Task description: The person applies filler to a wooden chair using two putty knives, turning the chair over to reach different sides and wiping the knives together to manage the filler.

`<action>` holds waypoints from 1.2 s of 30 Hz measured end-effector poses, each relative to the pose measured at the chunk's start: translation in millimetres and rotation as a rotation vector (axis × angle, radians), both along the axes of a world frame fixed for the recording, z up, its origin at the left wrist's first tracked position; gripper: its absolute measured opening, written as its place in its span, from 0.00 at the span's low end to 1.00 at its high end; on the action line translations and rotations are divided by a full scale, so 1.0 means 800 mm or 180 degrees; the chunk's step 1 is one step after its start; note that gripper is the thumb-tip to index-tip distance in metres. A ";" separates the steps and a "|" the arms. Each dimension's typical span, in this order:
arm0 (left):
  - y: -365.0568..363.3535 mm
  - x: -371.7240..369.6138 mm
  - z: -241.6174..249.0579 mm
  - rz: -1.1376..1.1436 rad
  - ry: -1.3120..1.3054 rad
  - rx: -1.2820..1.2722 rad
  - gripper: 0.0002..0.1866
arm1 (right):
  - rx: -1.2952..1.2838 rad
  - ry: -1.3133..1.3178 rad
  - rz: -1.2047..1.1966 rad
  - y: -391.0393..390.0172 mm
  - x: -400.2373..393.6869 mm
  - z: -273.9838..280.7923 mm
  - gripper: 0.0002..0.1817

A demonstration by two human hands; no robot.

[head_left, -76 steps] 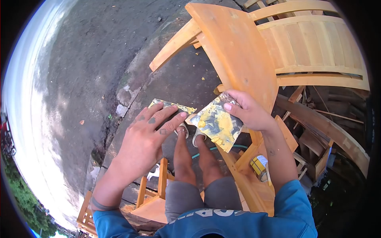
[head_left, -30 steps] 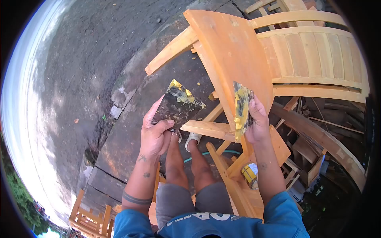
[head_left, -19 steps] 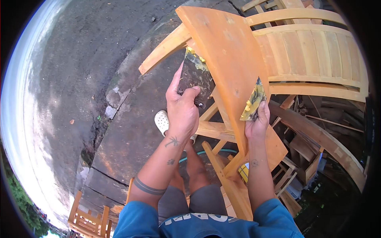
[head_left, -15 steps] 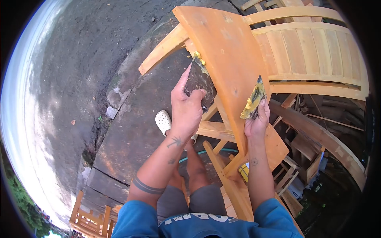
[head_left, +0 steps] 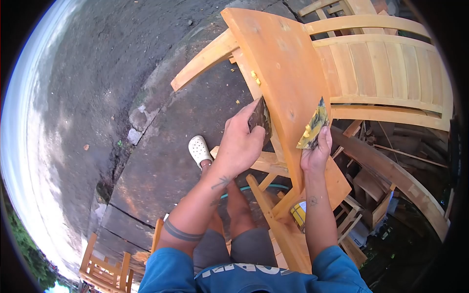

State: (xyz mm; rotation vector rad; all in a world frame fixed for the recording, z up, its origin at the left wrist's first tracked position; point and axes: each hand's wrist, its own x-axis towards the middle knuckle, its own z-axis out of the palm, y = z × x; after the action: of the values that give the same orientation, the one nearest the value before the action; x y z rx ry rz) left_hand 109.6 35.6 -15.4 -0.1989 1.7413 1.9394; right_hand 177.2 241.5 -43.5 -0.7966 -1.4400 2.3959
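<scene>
My left hand (head_left: 243, 141) is closed on a dark flat scraper (head_left: 259, 119), index finger stretched along it. The scraper's blade lies right at the near-left edge of an orange-stained wooden board (head_left: 288, 73), part of a piece of furniture. Farther up that edge sit small lumps of yellow putty (head_left: 255, 77). My right hand (head_left: 316, 152) grips a flat pointed putty plate (head_left: 313, 126), smeared with yellow and black and carrying a few yellow lumps. It is held over the board's right side.
A slatted wooden bench (head_left: 381, 68) adjoins on the right. Below it lie timber offcuts (head_left: 371, 180). A yellow-labelled can (head_left: 299, 215) stands beneath the furniture, near a green hose (head_left: 278, 186). Wooden chair parts (head_left: 105, 268) are at lower left; my foot wears a white clog (head_left: 199, 150).
My left hand with the scraper has moved down along the board's edge, toward me, leaving yellow lumps on the edge. My right hand has barely moved.
</scene>
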 end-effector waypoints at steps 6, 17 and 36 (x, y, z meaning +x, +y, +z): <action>-0.037 -0.015 -0.028 0.0401 0.1412 -0.0980 0.33 | 0.0066 0.0023 0.0000 -0.003 -0.003 0.004 0.20; 0.003 0.051 -0.038 -0.0329 0.2615 -0.1247 0.36 | -0.0070 0.0200 -0.0017 0.003 0.001 -0.003 0.20; 0.069 0.118 -0.029 0.0095 0.2696 -0.1703 0.36 | -0.0692 0.0404 -0.0313 0.012 0.012 -0.009 0.19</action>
State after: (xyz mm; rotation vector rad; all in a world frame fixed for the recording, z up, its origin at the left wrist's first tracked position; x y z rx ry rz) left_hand 203.9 90.5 -38.7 0.4916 2.7885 1.6252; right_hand 186.8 251.5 -50.8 -0.7287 -1.0813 2.5054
